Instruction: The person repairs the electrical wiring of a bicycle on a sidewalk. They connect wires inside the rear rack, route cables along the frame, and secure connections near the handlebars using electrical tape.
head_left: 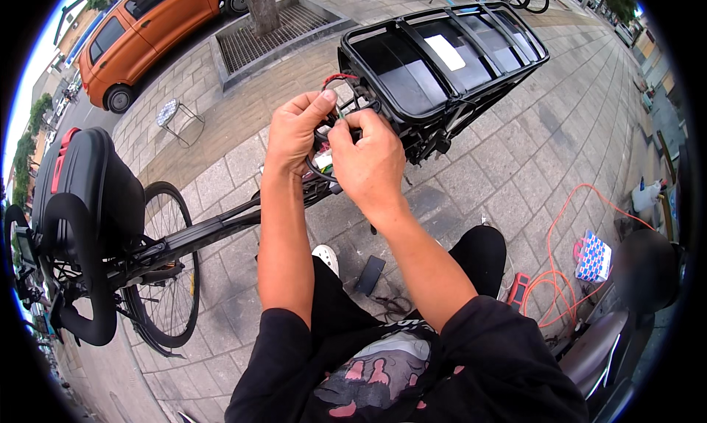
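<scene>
My left hand (293,132) and my right hand (370,158) meet in front of the bicycle's rear rack (453,97). Both are closed in a pinch, fingertips almost touching, on thin wires; a short green wire (340,114) shows between them. Red wires (340,77) curve up behind my left thumb toward the rack's front end. Below my fingers a black cable (318,171) hangs in a loop, partly covered by my right hand. Under my hands runs the black bicycle frame (213,228); its seat area is hidden behind my wrists.
A black hard case (96,180) sits at the bicycle's front. On the paving lie a phone (370,276), a red meter-like tool (518,290), an orange cord (554,279) and a patterned box (593,257). A small stool (173,114) and an orange car (140,36) stand beyond.
</scene>
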{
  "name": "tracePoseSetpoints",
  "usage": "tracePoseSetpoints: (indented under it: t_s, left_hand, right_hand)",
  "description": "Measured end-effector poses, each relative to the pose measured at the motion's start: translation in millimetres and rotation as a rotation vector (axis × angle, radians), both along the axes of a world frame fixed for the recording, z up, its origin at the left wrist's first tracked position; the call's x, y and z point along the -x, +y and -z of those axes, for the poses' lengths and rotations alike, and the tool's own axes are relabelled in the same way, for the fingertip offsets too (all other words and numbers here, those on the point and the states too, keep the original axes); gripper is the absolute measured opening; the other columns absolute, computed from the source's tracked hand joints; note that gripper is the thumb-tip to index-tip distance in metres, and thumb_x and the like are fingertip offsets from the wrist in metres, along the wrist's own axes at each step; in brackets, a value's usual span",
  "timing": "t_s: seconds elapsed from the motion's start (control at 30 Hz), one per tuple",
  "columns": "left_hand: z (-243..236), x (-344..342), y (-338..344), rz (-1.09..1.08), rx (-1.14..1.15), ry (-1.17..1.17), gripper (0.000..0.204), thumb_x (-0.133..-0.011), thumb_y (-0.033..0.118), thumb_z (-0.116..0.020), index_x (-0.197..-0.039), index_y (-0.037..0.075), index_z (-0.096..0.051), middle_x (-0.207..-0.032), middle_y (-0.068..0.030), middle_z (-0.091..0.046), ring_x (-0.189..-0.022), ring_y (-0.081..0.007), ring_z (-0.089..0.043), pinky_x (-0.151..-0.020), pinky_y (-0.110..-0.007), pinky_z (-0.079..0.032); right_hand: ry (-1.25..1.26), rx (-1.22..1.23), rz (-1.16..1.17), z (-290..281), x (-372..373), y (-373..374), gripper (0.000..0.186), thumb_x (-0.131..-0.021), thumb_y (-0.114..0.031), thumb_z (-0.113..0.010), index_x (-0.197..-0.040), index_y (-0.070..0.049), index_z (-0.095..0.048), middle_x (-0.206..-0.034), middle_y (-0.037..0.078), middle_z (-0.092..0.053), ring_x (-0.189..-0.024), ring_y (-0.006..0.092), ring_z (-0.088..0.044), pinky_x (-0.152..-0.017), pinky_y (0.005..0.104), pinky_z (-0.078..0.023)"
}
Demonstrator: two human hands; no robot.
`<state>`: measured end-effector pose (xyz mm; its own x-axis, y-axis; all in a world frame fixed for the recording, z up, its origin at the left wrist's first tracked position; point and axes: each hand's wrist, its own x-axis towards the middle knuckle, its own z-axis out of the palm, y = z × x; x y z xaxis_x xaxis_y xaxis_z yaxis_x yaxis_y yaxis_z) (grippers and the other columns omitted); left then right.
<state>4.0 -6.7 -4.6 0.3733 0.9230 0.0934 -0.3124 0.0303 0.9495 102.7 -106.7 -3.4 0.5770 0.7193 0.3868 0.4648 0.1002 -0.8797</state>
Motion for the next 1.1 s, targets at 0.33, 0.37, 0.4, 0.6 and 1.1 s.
tracePoseSetpoints:
  t_s: [0.33, 0.37, 0.4, 0.6, 1.1]
  left_hand:
    - [-6.2, 11.4, -2.3, 0.178, 0.087, -0.053, 0.024, -0.103, 0.025, -0.077, -0.111, 0.003, -0.077, -0.088, 0.0005, -0.072, -0.074, -0.0084, -0.066, -0.062, -0.025, -0.053]
    - [-6.2, 11.0, -2.0, 0.163, 0.084, -0.033, 0.024, -0.102, 0.026, -0.077, -0.11, 0.003, -0.077, -0.087, 0.0006, -0.072, -0.073, -0.0082, -0.066, -0.062, -0.025, -0.053]
    - [-6.1, 10.8, -2.0, 0.148, 0.081, -0.014, 0.024, -0.102, 0.026, -0.078, -0.109, 0.003, -0.077, -0.087, 0.0007, -0.072, -0.073, -0.0081, -0.065, -0.061, -0.025, -0.052]
    - [-7.0, 7.9, -3.1, 0.11, 0.072, 0.026, 0.025, -0.101, 0.031, -0.08, -0.102, 0.006, -0.077, -0.081, 0.0016, -0.07, -0.068, -0.0071, -0.062, -0.058, -0.024, -0.048]
    - [-4.3, 7.3, 2.0, 0.095, 0.1, 0.077, 0.027, -0.097, 0.028, -0.086, -0.095, 0.003, -0.074, -0.082, -0.0001, -0.07, -0.067, -0.007, -0.061, -0.056, -0.025, -0.048]
  right_hand:
    - [0.0, -0.016, -0.02, -0.7, -0.8, -2.3, 0.019, -0.095, -0.024, -0.068, -0.089, -0.006, -0.069, -0.092, 0.015, -0.071, -0.085, 0.0416, -0.07, -0.077, 0.0547, -0.054]
    - [-0.002, -0.023, -0.019, -0.1, -0.4, -2.0, 0.018, -0.095, -0.024, -0.068, -0.089, -0.006, -0.069, -0.092, 0.015, -0.071, -0.085, 0.0415, -0.07, -0.077, 0.0547, -0.054]
    - [-0.004, -0.025, -0.017, 0.2, -0.1, -1.8, 0.018, -0.095, -0.024, -0.068, -0.089, -0.006, -0.069, -0.092, 0.015, -0.071, -0.085, 0.0414, -0.07, -0.077, 0.0547, -0.054]
    - [-0.003, -0.024, -0.014, -1.2, 1.0, -2.2, 0.017, -0.094, -0.023, -0.069, -0.089, -0.006, -0.069, -0.091, 0.015, -0.071, -0.085, 0.041, -0.07, -0.077, 0.0543, -0.054]
    - [-0.07, -0.04, 0.015, 0.5, 2.0, -1.3, 0.017, -0.095, -0.021, -0.068, -0.086, -0.006, -0.067, -0.089, 0.015, -0.069, -0.083, 0.0404, -0.069, -0.074, 0.0546, -0.054]
